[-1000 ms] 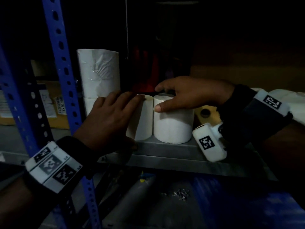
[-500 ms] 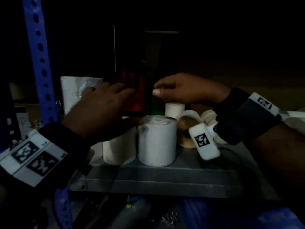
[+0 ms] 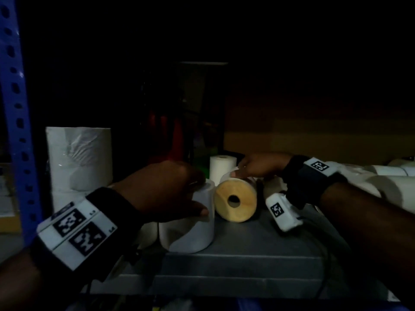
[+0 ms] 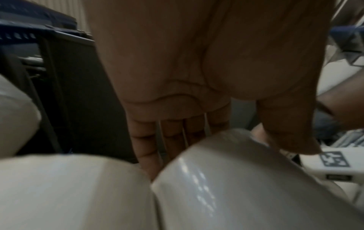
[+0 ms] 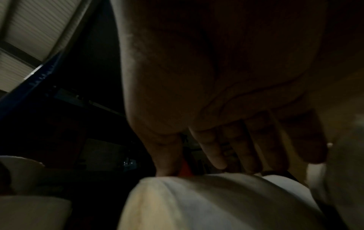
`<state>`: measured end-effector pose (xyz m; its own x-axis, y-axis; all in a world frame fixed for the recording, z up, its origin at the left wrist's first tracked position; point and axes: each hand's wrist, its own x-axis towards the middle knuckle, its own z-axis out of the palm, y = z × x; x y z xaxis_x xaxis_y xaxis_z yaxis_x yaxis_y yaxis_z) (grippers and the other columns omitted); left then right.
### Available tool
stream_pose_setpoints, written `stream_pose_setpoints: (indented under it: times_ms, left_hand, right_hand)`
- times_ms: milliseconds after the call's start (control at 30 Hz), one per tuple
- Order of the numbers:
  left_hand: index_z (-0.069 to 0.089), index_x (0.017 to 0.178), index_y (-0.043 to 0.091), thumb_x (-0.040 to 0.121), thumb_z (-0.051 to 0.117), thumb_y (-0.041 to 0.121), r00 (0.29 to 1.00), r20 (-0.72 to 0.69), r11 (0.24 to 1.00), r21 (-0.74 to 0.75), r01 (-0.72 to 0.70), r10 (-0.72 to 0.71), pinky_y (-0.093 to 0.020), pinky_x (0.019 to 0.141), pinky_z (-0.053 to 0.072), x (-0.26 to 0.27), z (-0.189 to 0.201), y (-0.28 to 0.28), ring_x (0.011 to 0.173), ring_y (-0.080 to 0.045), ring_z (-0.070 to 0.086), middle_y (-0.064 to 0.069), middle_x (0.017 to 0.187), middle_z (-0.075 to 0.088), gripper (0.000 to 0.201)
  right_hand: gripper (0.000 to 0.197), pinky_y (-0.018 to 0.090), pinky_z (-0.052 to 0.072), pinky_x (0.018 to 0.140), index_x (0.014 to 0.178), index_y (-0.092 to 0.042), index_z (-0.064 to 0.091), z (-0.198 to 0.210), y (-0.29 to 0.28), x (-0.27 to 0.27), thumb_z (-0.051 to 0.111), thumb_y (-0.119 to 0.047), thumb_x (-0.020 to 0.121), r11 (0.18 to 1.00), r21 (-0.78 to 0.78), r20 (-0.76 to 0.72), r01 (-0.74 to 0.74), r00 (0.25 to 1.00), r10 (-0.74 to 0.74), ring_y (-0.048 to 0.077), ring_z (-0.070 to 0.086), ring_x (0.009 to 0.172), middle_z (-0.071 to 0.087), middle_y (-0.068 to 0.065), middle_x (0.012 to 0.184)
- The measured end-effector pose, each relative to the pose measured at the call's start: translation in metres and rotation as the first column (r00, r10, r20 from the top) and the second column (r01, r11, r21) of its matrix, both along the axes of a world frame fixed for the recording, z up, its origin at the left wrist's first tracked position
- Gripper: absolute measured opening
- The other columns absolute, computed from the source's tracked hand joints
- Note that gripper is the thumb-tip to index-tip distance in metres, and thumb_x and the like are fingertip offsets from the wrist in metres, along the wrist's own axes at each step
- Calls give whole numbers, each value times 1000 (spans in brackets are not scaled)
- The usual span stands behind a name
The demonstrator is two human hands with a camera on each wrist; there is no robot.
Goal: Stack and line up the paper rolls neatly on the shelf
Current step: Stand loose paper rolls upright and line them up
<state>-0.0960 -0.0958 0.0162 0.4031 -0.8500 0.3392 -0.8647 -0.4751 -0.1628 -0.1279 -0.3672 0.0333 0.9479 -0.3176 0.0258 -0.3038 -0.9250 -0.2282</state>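
Observation:
A white paper roll [image 3: 190, 230] stands upright at the front of the grey shelf [image 3: 247, 250]. My left hand [image 3: 203, 196] grips its top, fingers [image 4: 149, 140] behind it and thumb [image 4: 289, 133] on its near side. A second upright roll [image 4: 69, 189] touches it on the left, mostly hidden by my arm in the head view. To the right a roll [image 3: 234, 199] lies on its side, its yellowish end and core hole facing me. My right hand [image 3: 239, 172] rests on top of it with fingers [image 5: 236, 152] laid nearly straight. A small upright roll [image 3: 222, 167] stands behind.
Two wrapped rolls [image 3: 78, 158] are stacked at the far left beside the blue perforated post [image 3: 13, 108]. Several more rolls [image 3: 390, 189] lie on their sides at the right. A dark cable [image 3: 323, 254] trails over the shelf's front right. The back of the shelf is dark.
My right hand has dropped from mid-air onto the roll lying on its side. My left hand has shifted right and closed round the top of the front upright roll.

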Motion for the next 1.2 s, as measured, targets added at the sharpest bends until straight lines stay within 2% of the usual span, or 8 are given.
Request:
stream_pose_setpoints:
  times_ms: [167,300,433,533,733,833,933,1200]
  left_hand:
    - [57,121,33,70,64,71,1000,6,1000,7,-29,29,-35,87,53,-1,-5,-10,109,-11,58,11,121,59,63]
    - [55,123,35,69,65,71,999,-10,999,-18,-50,50,-36,87,53,0,-9,-11,111,-13,57,10,123,58,66]
    - [48,132,38,68,60,75,997,30,997,-15,-71,71,-37,92,50,-2,-15,-12,119,-15,51,11,132,52,75]
    - [43,136,38,68,59,77,988,105,994,-5,-111,111,-37,94,48,-7,-20,-15,123,-16,48,10,136,49,80]
    - [44,137,31,68,63,74,982,152,994,-37,-103,108,-40,95,47,-12,-26,-17,122,-21,51,6,137,52,83]
    - [41,141,29,69,63,72,986,143,995,-61,-78,86,-41,97,46,-10,-29,-15,125,-22,49,3,140,50,86]
    - [35,145,28,70,64,70,985,156,996,-68,-59,69,-44,101,42,-11,-34,-14,129,-23,44,1,144,45,90]
    - [43,140,20,51,74,74,925,376,985,-169,23,43,-60,97,32,-16,-60,-9,125,-37,40,-12,141,45,109]
  right_hand:
    - [51,48,52,98,115,-5,69,-4,-14,13,66,-49,90,942,335,-49,20,999,-4,32,66,109,71,15,115]
    - [49,39,52,79,104,-1,66,1,-11,12,68,-48,89,959,282,-30,-5,999,14,27,63,92,65,11,96]
    - [90,37,53,95,130,-15,60,2,-1,-2,76,-73,63,992,77,61,-101,993,96,20,63,112,65,-2,123]
    - [48,29,55,81,110,-24,65,0,15,-18,84,-46,72,980,63,127,-190,975,181,13,68,98,70,-8,103]
    - [80,35,60,81,130,-27,46,-12,29,-50,90,-39,64,975,152,253,-165,960,123,13,62,102,60,-6,115]
    - [77,29,60,61,125,-32,45,-17,41,-62,92,-27,64,956,218,266,-195,955,134,17,63,99,60,-1,114]
    - [74,43,63,75,116,-36,50,-25,50,-70,95,-24,59,947,228,244,-228,955,171,20,64,103,58,-2,118]
    - [75,36,60,80,121,-42,45,-40,62,-77,88,-50,61,972,176,269,-158,957,107,11,64,100,60,-8,118]
